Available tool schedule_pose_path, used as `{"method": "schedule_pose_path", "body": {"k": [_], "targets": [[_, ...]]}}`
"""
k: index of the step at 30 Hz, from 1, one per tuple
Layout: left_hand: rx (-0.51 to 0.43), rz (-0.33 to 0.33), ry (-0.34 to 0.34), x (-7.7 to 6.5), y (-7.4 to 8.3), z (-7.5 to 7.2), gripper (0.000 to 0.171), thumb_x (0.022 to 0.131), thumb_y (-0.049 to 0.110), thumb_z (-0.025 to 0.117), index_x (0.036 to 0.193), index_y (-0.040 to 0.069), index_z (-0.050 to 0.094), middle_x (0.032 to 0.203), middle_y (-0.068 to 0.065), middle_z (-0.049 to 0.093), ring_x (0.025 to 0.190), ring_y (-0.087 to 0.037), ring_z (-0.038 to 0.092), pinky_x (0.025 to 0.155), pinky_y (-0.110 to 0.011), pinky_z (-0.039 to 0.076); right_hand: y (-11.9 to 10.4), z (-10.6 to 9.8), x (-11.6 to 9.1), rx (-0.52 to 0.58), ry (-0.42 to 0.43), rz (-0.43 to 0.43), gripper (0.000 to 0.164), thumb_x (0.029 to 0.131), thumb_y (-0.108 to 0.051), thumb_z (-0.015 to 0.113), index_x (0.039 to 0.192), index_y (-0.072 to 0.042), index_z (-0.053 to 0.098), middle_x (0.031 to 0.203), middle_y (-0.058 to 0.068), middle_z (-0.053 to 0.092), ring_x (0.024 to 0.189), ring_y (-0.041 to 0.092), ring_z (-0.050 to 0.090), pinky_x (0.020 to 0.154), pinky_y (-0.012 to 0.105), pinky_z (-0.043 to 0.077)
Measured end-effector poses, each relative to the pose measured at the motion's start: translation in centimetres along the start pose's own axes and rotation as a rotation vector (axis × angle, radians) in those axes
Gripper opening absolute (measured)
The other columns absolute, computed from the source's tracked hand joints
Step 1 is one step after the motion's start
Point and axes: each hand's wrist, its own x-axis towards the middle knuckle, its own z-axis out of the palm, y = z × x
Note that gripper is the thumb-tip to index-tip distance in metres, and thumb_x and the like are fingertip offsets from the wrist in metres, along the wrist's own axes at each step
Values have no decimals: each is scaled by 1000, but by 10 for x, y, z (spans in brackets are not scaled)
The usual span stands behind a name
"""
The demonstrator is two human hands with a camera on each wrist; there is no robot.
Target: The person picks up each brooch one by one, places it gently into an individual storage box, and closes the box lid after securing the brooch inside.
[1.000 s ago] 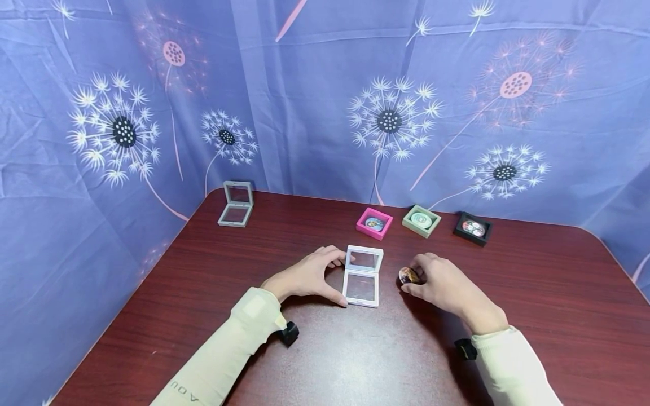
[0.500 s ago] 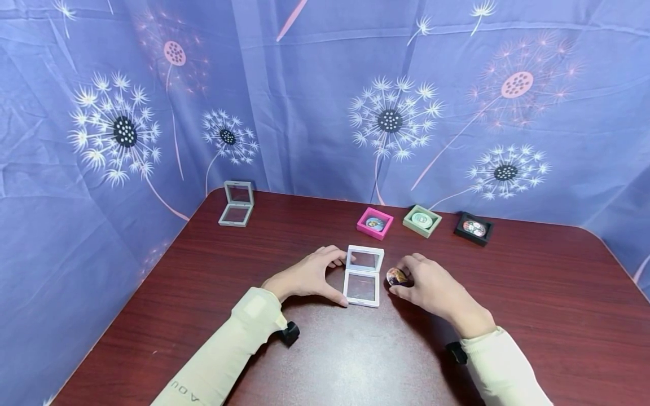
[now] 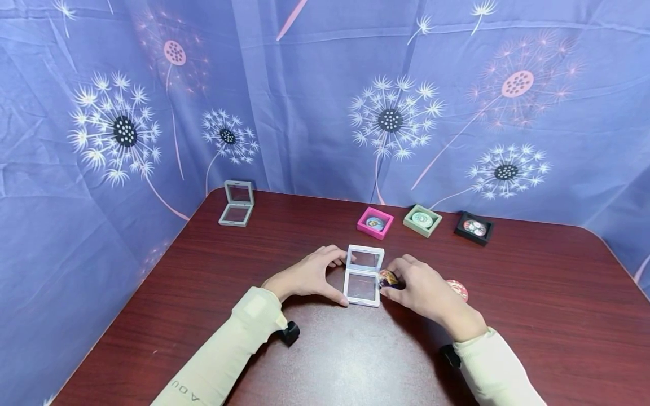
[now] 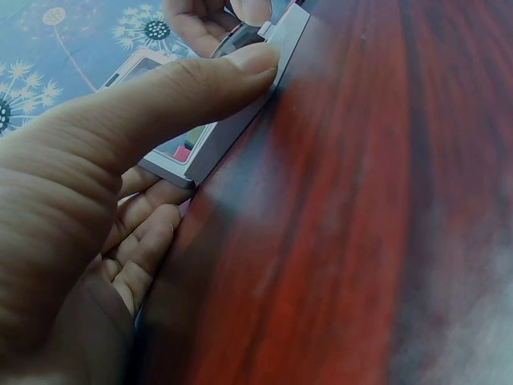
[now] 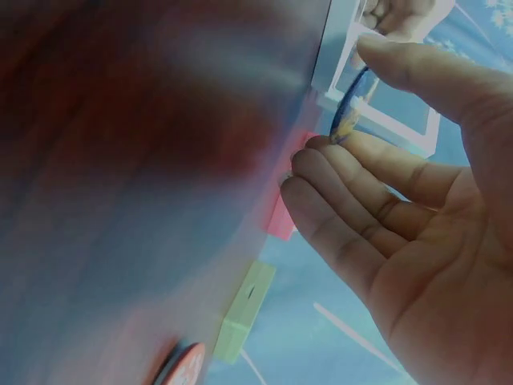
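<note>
My left hand (image 3: pixel 311 276) grips the white frame (image 3: pixel 362 271); my right hand (image 3: pixel 420 286) pinches a disc (image 3: pixel 388 278), the gap now all but closed, though contact is hard to tell. That shift bares a red disc (image 3: pixel 458 290) beside my wrist; farther sits a pink case (image 3: pixel 375 223).
</note>
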Motion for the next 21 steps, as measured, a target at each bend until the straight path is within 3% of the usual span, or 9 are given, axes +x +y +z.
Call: {"method": "schedule_pose_path", "body": {"k": [21], "targets": [[13,15,4,0,-1,0,85,70,40,102,141,18,63,124,9,59,117,-12,53,104,-31,45,-10,11,1,-5,66,-107,32,83,-16,92,105,-7,69,93,0,60,79,15,57,71,38,53]]}}
